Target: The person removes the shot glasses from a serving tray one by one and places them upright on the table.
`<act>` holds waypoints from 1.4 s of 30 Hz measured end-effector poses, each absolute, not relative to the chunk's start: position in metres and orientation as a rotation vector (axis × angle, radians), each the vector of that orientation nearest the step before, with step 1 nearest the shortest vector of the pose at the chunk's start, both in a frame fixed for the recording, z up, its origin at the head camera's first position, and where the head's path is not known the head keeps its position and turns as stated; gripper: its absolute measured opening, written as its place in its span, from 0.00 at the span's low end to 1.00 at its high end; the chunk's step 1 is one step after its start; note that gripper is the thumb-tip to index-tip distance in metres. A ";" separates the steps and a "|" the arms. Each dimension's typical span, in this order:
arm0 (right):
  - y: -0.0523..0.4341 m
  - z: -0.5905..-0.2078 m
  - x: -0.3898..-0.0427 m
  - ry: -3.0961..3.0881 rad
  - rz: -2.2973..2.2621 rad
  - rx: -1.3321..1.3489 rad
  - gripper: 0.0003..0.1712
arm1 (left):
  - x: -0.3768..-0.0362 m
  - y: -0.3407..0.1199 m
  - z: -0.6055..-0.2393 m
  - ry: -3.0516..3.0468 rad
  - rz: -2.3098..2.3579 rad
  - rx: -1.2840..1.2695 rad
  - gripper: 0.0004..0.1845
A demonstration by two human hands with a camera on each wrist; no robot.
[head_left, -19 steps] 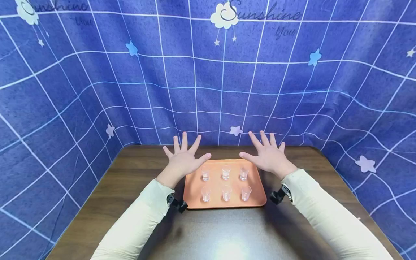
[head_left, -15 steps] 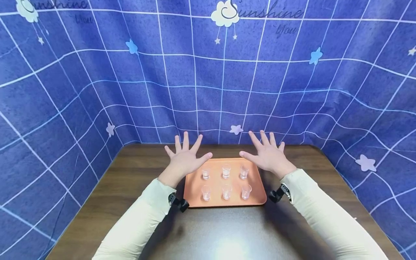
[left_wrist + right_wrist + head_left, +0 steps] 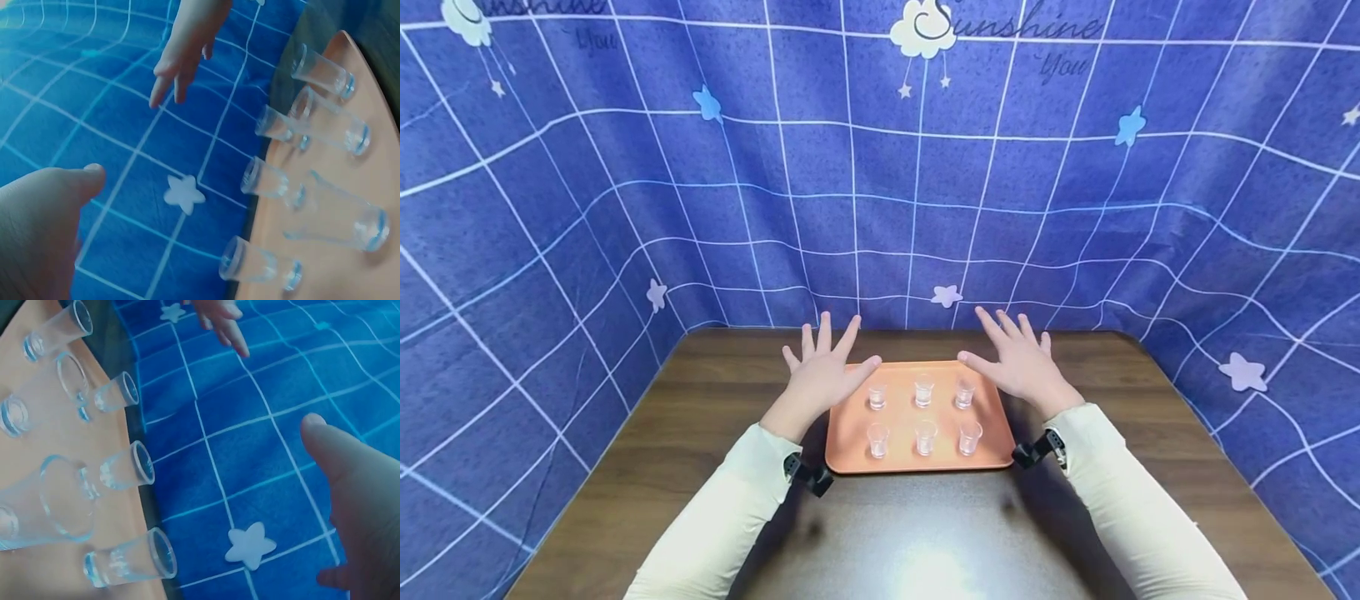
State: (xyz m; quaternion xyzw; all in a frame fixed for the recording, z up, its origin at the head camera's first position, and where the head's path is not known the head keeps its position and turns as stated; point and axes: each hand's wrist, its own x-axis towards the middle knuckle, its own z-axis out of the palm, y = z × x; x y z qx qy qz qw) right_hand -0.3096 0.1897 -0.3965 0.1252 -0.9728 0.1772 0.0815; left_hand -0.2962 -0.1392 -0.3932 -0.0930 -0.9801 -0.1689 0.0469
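Blue gridded cloth (image 3: pixel 625 167) hangs behind and beside the dark wooden bench (image 3: pixel 700 433). An orange tray (image 3: pixel 847 433) lies near the far edge of the bench, midway between its side edges. Over the tray's far corners hover the left hand (image 3: pixel 822 374) and right hand (image 3: pixel 1021 365), fingers spread, holding nothing. Six small clear glasses (image 3: pixel 924 390) stand upright on the tray in two rows of three.
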 end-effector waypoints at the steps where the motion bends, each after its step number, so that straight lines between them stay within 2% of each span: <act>1: 0.191 -0.401 -0.311 -2.888 0.556 0.393 0.54 | -0.298 -0.141 -0.399 -2.975 -0.527 -0.295 0.45; 14: 0.209 -0.453 -0.322 -2.656 0.766 0.517 0.47 | -0.313 -0.163 -0.474 -2.935 -0.648 -0.300 0.42; 25: 0.211 -0.481 -0.333 -2.511 0.970 0.603 0.40 | -0.318 -0.170 -0.500 -2.941 -0.673 -0.269 0.38; 31: 0.208 -0.494 -0.336 -2.517 1.075 0.615 0.38 | -0.320 -0.176 -0.515 -2.926 -0.741 -0.250 0.39; 42: 0.206 -0.507 -0.330 -2.497 1.336 0.591 0.34 | -0.317 -0.181 -0.532 -2.921 -0.748 -0.369 0.42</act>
